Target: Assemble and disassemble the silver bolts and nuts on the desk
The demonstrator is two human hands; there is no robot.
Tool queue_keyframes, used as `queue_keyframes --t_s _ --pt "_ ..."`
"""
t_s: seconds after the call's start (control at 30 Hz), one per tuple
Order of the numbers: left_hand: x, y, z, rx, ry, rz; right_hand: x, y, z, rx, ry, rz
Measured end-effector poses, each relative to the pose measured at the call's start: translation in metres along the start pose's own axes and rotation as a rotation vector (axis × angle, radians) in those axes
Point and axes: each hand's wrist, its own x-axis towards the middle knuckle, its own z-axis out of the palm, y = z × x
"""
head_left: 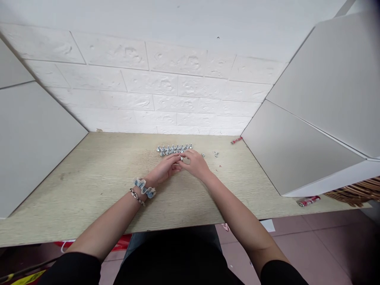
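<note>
My left hand (pixel 166 168) and my right hand (pixel 196 164) meet over the middle of the wooden tabletop (pixel 103 178). Between their fingertips is a small silvery piece (pixel 181 158), mostly covered and too small to name surely. Both hands are closed in a pinch around it. Just beyond the fingers, several shiny metal screws with wide round bases (pixel 173 149) stand in rows, stems up. A single small metal part (pixel 203 155) lies to the right of my right hand, and a few small metal bits (pixel 216 154) are further right.
A red cylinder like a battery (pixel 236 140) lies near the back wall (pixel 163 83); another red cylinder (pixel 308 201) is at the front right, by a wicker basket (pixel 353 192). Grey panels stand at the left (pixel 35 146) and right (pixel 299 142). Brownish specks dot the tabletop.
</note>
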Motion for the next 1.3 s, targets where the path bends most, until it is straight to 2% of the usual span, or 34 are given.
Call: queue_keyframes --t_s 0.23,0.4,0.5,0.6,0.67,0.77,0.93,1.03,1.17,1.23,1.3 --pt "0.005 -0.003 -0.003 -0.168 0.012 -0.051 -0.001 -0.001 0.001 0.016 0.02 -0.008" --pt "0.002 0.001 -0.001 -0.137 0.005 -0.13 0.002 -0.002 -0.004 0.129 0.06 0.029" --pt "0.001 0.001 0.0 -0.045 -0.005 -0.149 0.007 0.015 -0.021 0.189 0.16 0.16" --pt "0.002 0.0 0.0 -0.001 0.0 -0.157 0.009 0.046 -0.045 0.153 0.289 0.436" --pt "0.003 -0.002 -0.001 -0.02 0.013 -0.16 0.007 0.067 -0.058 0.031 0.29 0.574" --pt "0.004 -0.004 -0.002 -0.039 0.014 -0.171 0.001 0.085 -0.068 -0.108 0.181 0.67" --pt "0.005 -0.006 -0.005 0.019 -0.029 -0.169 -0.002 0.085 -0.065 -0.176 0.078 0.759" --pt "0.006 -0.007 -0.006 0.058 -0.054 -0.159 -0.001 0.081 -0.062 -0.091 0.039 0.778" --pt "0.006 -0.008 -0.006 0.086 -0.062 -0.144 0.001 0.08 -0.06 0.158 -0.067 0.784" --pt "0.006 -0.008 -0.005 0.083 -0.057 -0.142 0.001 0.082 -0.062 0.215 -0.035 0.755" --pt "0.005 -0.008 -0.005 0.083 -0.052 -0.149 0.0 0.087 -0.067 0.177 0.073 0.715"
